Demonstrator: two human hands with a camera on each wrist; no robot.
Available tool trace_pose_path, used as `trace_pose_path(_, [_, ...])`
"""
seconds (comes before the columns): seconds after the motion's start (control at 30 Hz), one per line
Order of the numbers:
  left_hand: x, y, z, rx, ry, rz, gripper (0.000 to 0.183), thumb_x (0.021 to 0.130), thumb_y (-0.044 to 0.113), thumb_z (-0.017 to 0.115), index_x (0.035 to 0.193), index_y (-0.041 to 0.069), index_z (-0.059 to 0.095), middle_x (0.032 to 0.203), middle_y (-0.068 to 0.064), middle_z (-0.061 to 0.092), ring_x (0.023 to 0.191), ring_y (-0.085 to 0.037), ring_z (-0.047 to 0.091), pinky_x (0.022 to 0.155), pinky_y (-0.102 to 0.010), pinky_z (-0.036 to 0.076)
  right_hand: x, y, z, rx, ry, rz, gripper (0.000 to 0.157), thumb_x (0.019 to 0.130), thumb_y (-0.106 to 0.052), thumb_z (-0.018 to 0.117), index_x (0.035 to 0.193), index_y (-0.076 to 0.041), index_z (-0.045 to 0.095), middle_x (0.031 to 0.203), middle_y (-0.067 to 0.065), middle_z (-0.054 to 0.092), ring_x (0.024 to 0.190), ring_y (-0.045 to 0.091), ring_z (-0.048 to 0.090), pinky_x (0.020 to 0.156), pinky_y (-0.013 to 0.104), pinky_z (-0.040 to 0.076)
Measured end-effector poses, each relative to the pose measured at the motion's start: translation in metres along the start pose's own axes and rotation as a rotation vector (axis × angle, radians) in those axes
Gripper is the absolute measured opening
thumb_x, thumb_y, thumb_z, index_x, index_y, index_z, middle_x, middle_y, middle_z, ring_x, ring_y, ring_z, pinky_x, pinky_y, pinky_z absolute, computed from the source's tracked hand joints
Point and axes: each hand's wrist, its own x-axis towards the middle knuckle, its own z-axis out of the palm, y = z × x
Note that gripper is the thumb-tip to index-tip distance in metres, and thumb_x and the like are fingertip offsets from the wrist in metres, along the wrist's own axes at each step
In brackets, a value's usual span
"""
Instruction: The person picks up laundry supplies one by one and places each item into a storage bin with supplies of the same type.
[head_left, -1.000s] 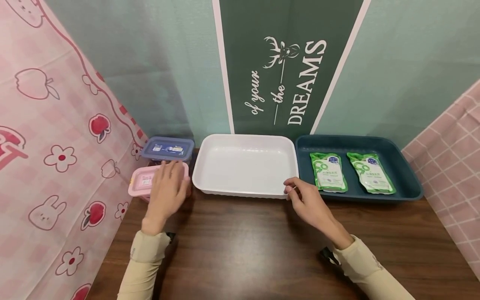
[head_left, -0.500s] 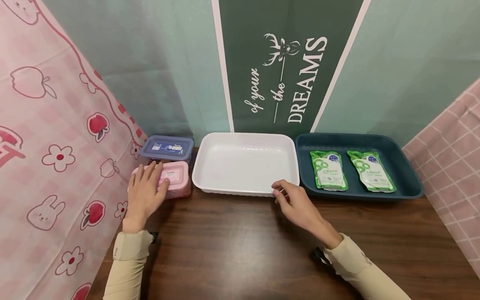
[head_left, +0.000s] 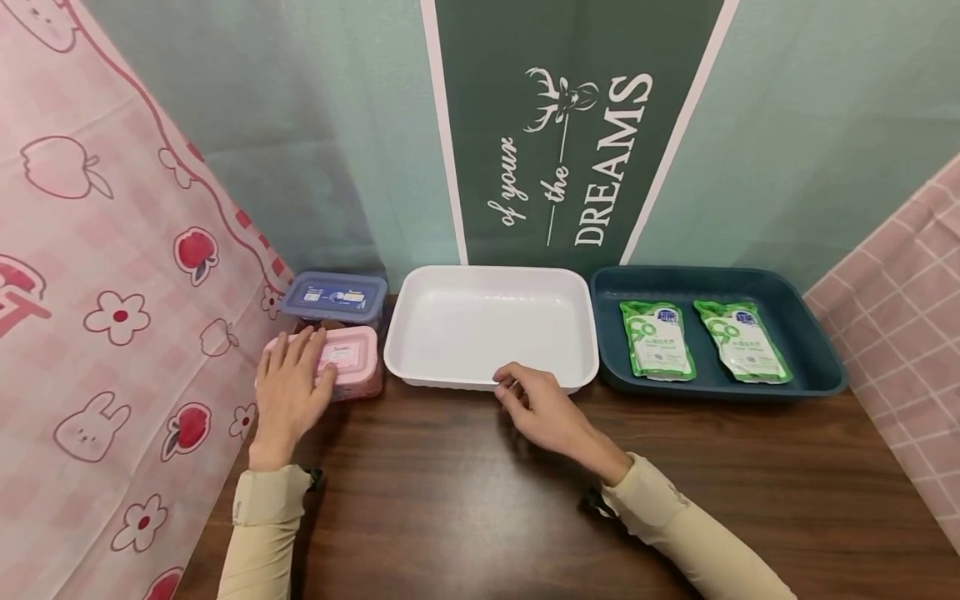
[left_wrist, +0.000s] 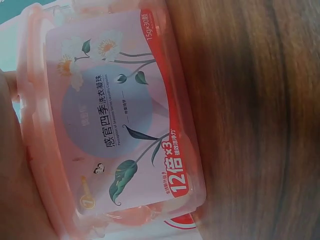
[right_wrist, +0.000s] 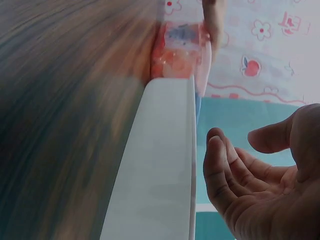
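My left hand (head_left: pixel 288 392) rests on the left part of the lid of a pink laundry capsule box (head_left: pixel 352 354), its fingers lying across the top. In the left wrist view, the box's flowered front label (left_wrist: pixel 112 110) faces the camera. My right hand (head_left: pixel 543 412) hovers at the front rim of a white tray (head_left: pixel 487 333), palm turned inward and fingers loosely bent. The right wrist view shows a gap between thumb and fingertips, with nothing held. Behind the pink box stands a blue-lidded box (head_left: pixel 335 297), its lower part partly hidden.
To the right of the white tray is a dark blue tray (head_left: pixel 817 367) with two green-and-white pouches (head_left: pixel 658 342) lying in it. A brown wooden table (head_left: pixel 465 500) carries everything. A pink printed curtain (head_left: pixel 135 367) borders the left, a green cloth (head_left: pixel 337 167) the back.
My left hand has shifted left from the middle of the pink box's lid to its left part. My right hand has moved left along the white tray's front rim. Boxes and trays stay put.
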Motion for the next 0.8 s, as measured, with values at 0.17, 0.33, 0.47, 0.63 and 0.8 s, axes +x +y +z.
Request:
trace_pose_path(0.17, [-0.003, 0.000, 0.000, 0.003, 0.021, -0.006, 0.061, 0.100, 0.036, 0.051, 0.154, 0.007, 0.053, 0.160, -0.023, 0.049, 0.153, -0.053, 0.033, 0.125, -0.072, 0.021, 0.013, -0.012, 0.014, 0.038, -0.051, -0.015, 0.020, 0.106, -0.011, 0.062, 0.121, 0.001, 0.070, 0.101, 0.007, 0.076, 0.083, 0.011, 0.071, 0.076, 0.027, 0.062])
trace_pose_path(0.33, [-0.005, 0.002, 0.002, 0.001, 0.018, -0.012, 0.061, 0.100, 0.036, 0.050, 0.154, 0.008, 0.053, 0.160, -0.022, 0.049, 0.154, -0.053, 0.032, 0.125, -0.072, 0.021, 0.025, -0.025, 0.029, 0.066, -0.097, -0.047, 0.016, 0.106, -0.010, 0.064, 0.118, -0.003, 0.069, 0.103, 0.006, 0.077, 0.084, 0.013, 0.071, 0.075, 0.024, 0.061])
trace_pose_path(0.47, [-0.006, 0.005, 0.001, 0.000, 0.028, -0.014, 0.060, 0.099, 0.035, 0.051, 0.154, 0.009, 0.054, 0.160, -0.021, 0.050, 0.153, -0.053, 0.033, 0.125, -0.072, 0.022, 0.036, -0.035, 0.040, 0.112, -0.140, -0.050, 0.015, 0.105, -0.009, 0.065, 0.119, -0.004, 0.068, 0.105, 0.006, 0.075, 0.087, 0.013, 0.072, 0.076, 0.023, 0.061])
trace_pose_path(0.63, [-0.008, 0.007, -0.001, -0.003, 0.032, -0.008, 0.060, 0.099, 0.035, 0.052, 0.153, 0.009, 0.054, 0.159, -0.021, 0.051, 0.153, -0.053, 0.033, 0.125, -0.072, 0.022, 0.046, -0.042, 0.056, 0.177, -0.172, -0.016, 0.022, 0.104, -0.011, 0.067, 0.124, -0.002, 0.066, 0.106, 0.007, 0.073, 0.087, 0.013, 0.073, 0.077, 0.021, 0.062])
trace_pose_path(0.8, [-0.016, 0.012, -0.002, -0.005, 0.025, -0.002, 0.061, 0.098, 0.035, 0.053, 0.153, 0.009, 0.054, 0.160, -0.021, 0.051, 0.153, -0.053, 0.033, 0.124, -0.073, 0.022, 0.042, -0.040, 0.077, 0.263, -0.196, 0.024, 0.030, 0.102, -0.009, 0.068, 0.129, 0.002, 0.064, 0.109, 0.011, 0.072, 0.084, 0.009, 0.073, 0.076, 0.019, 0.062])
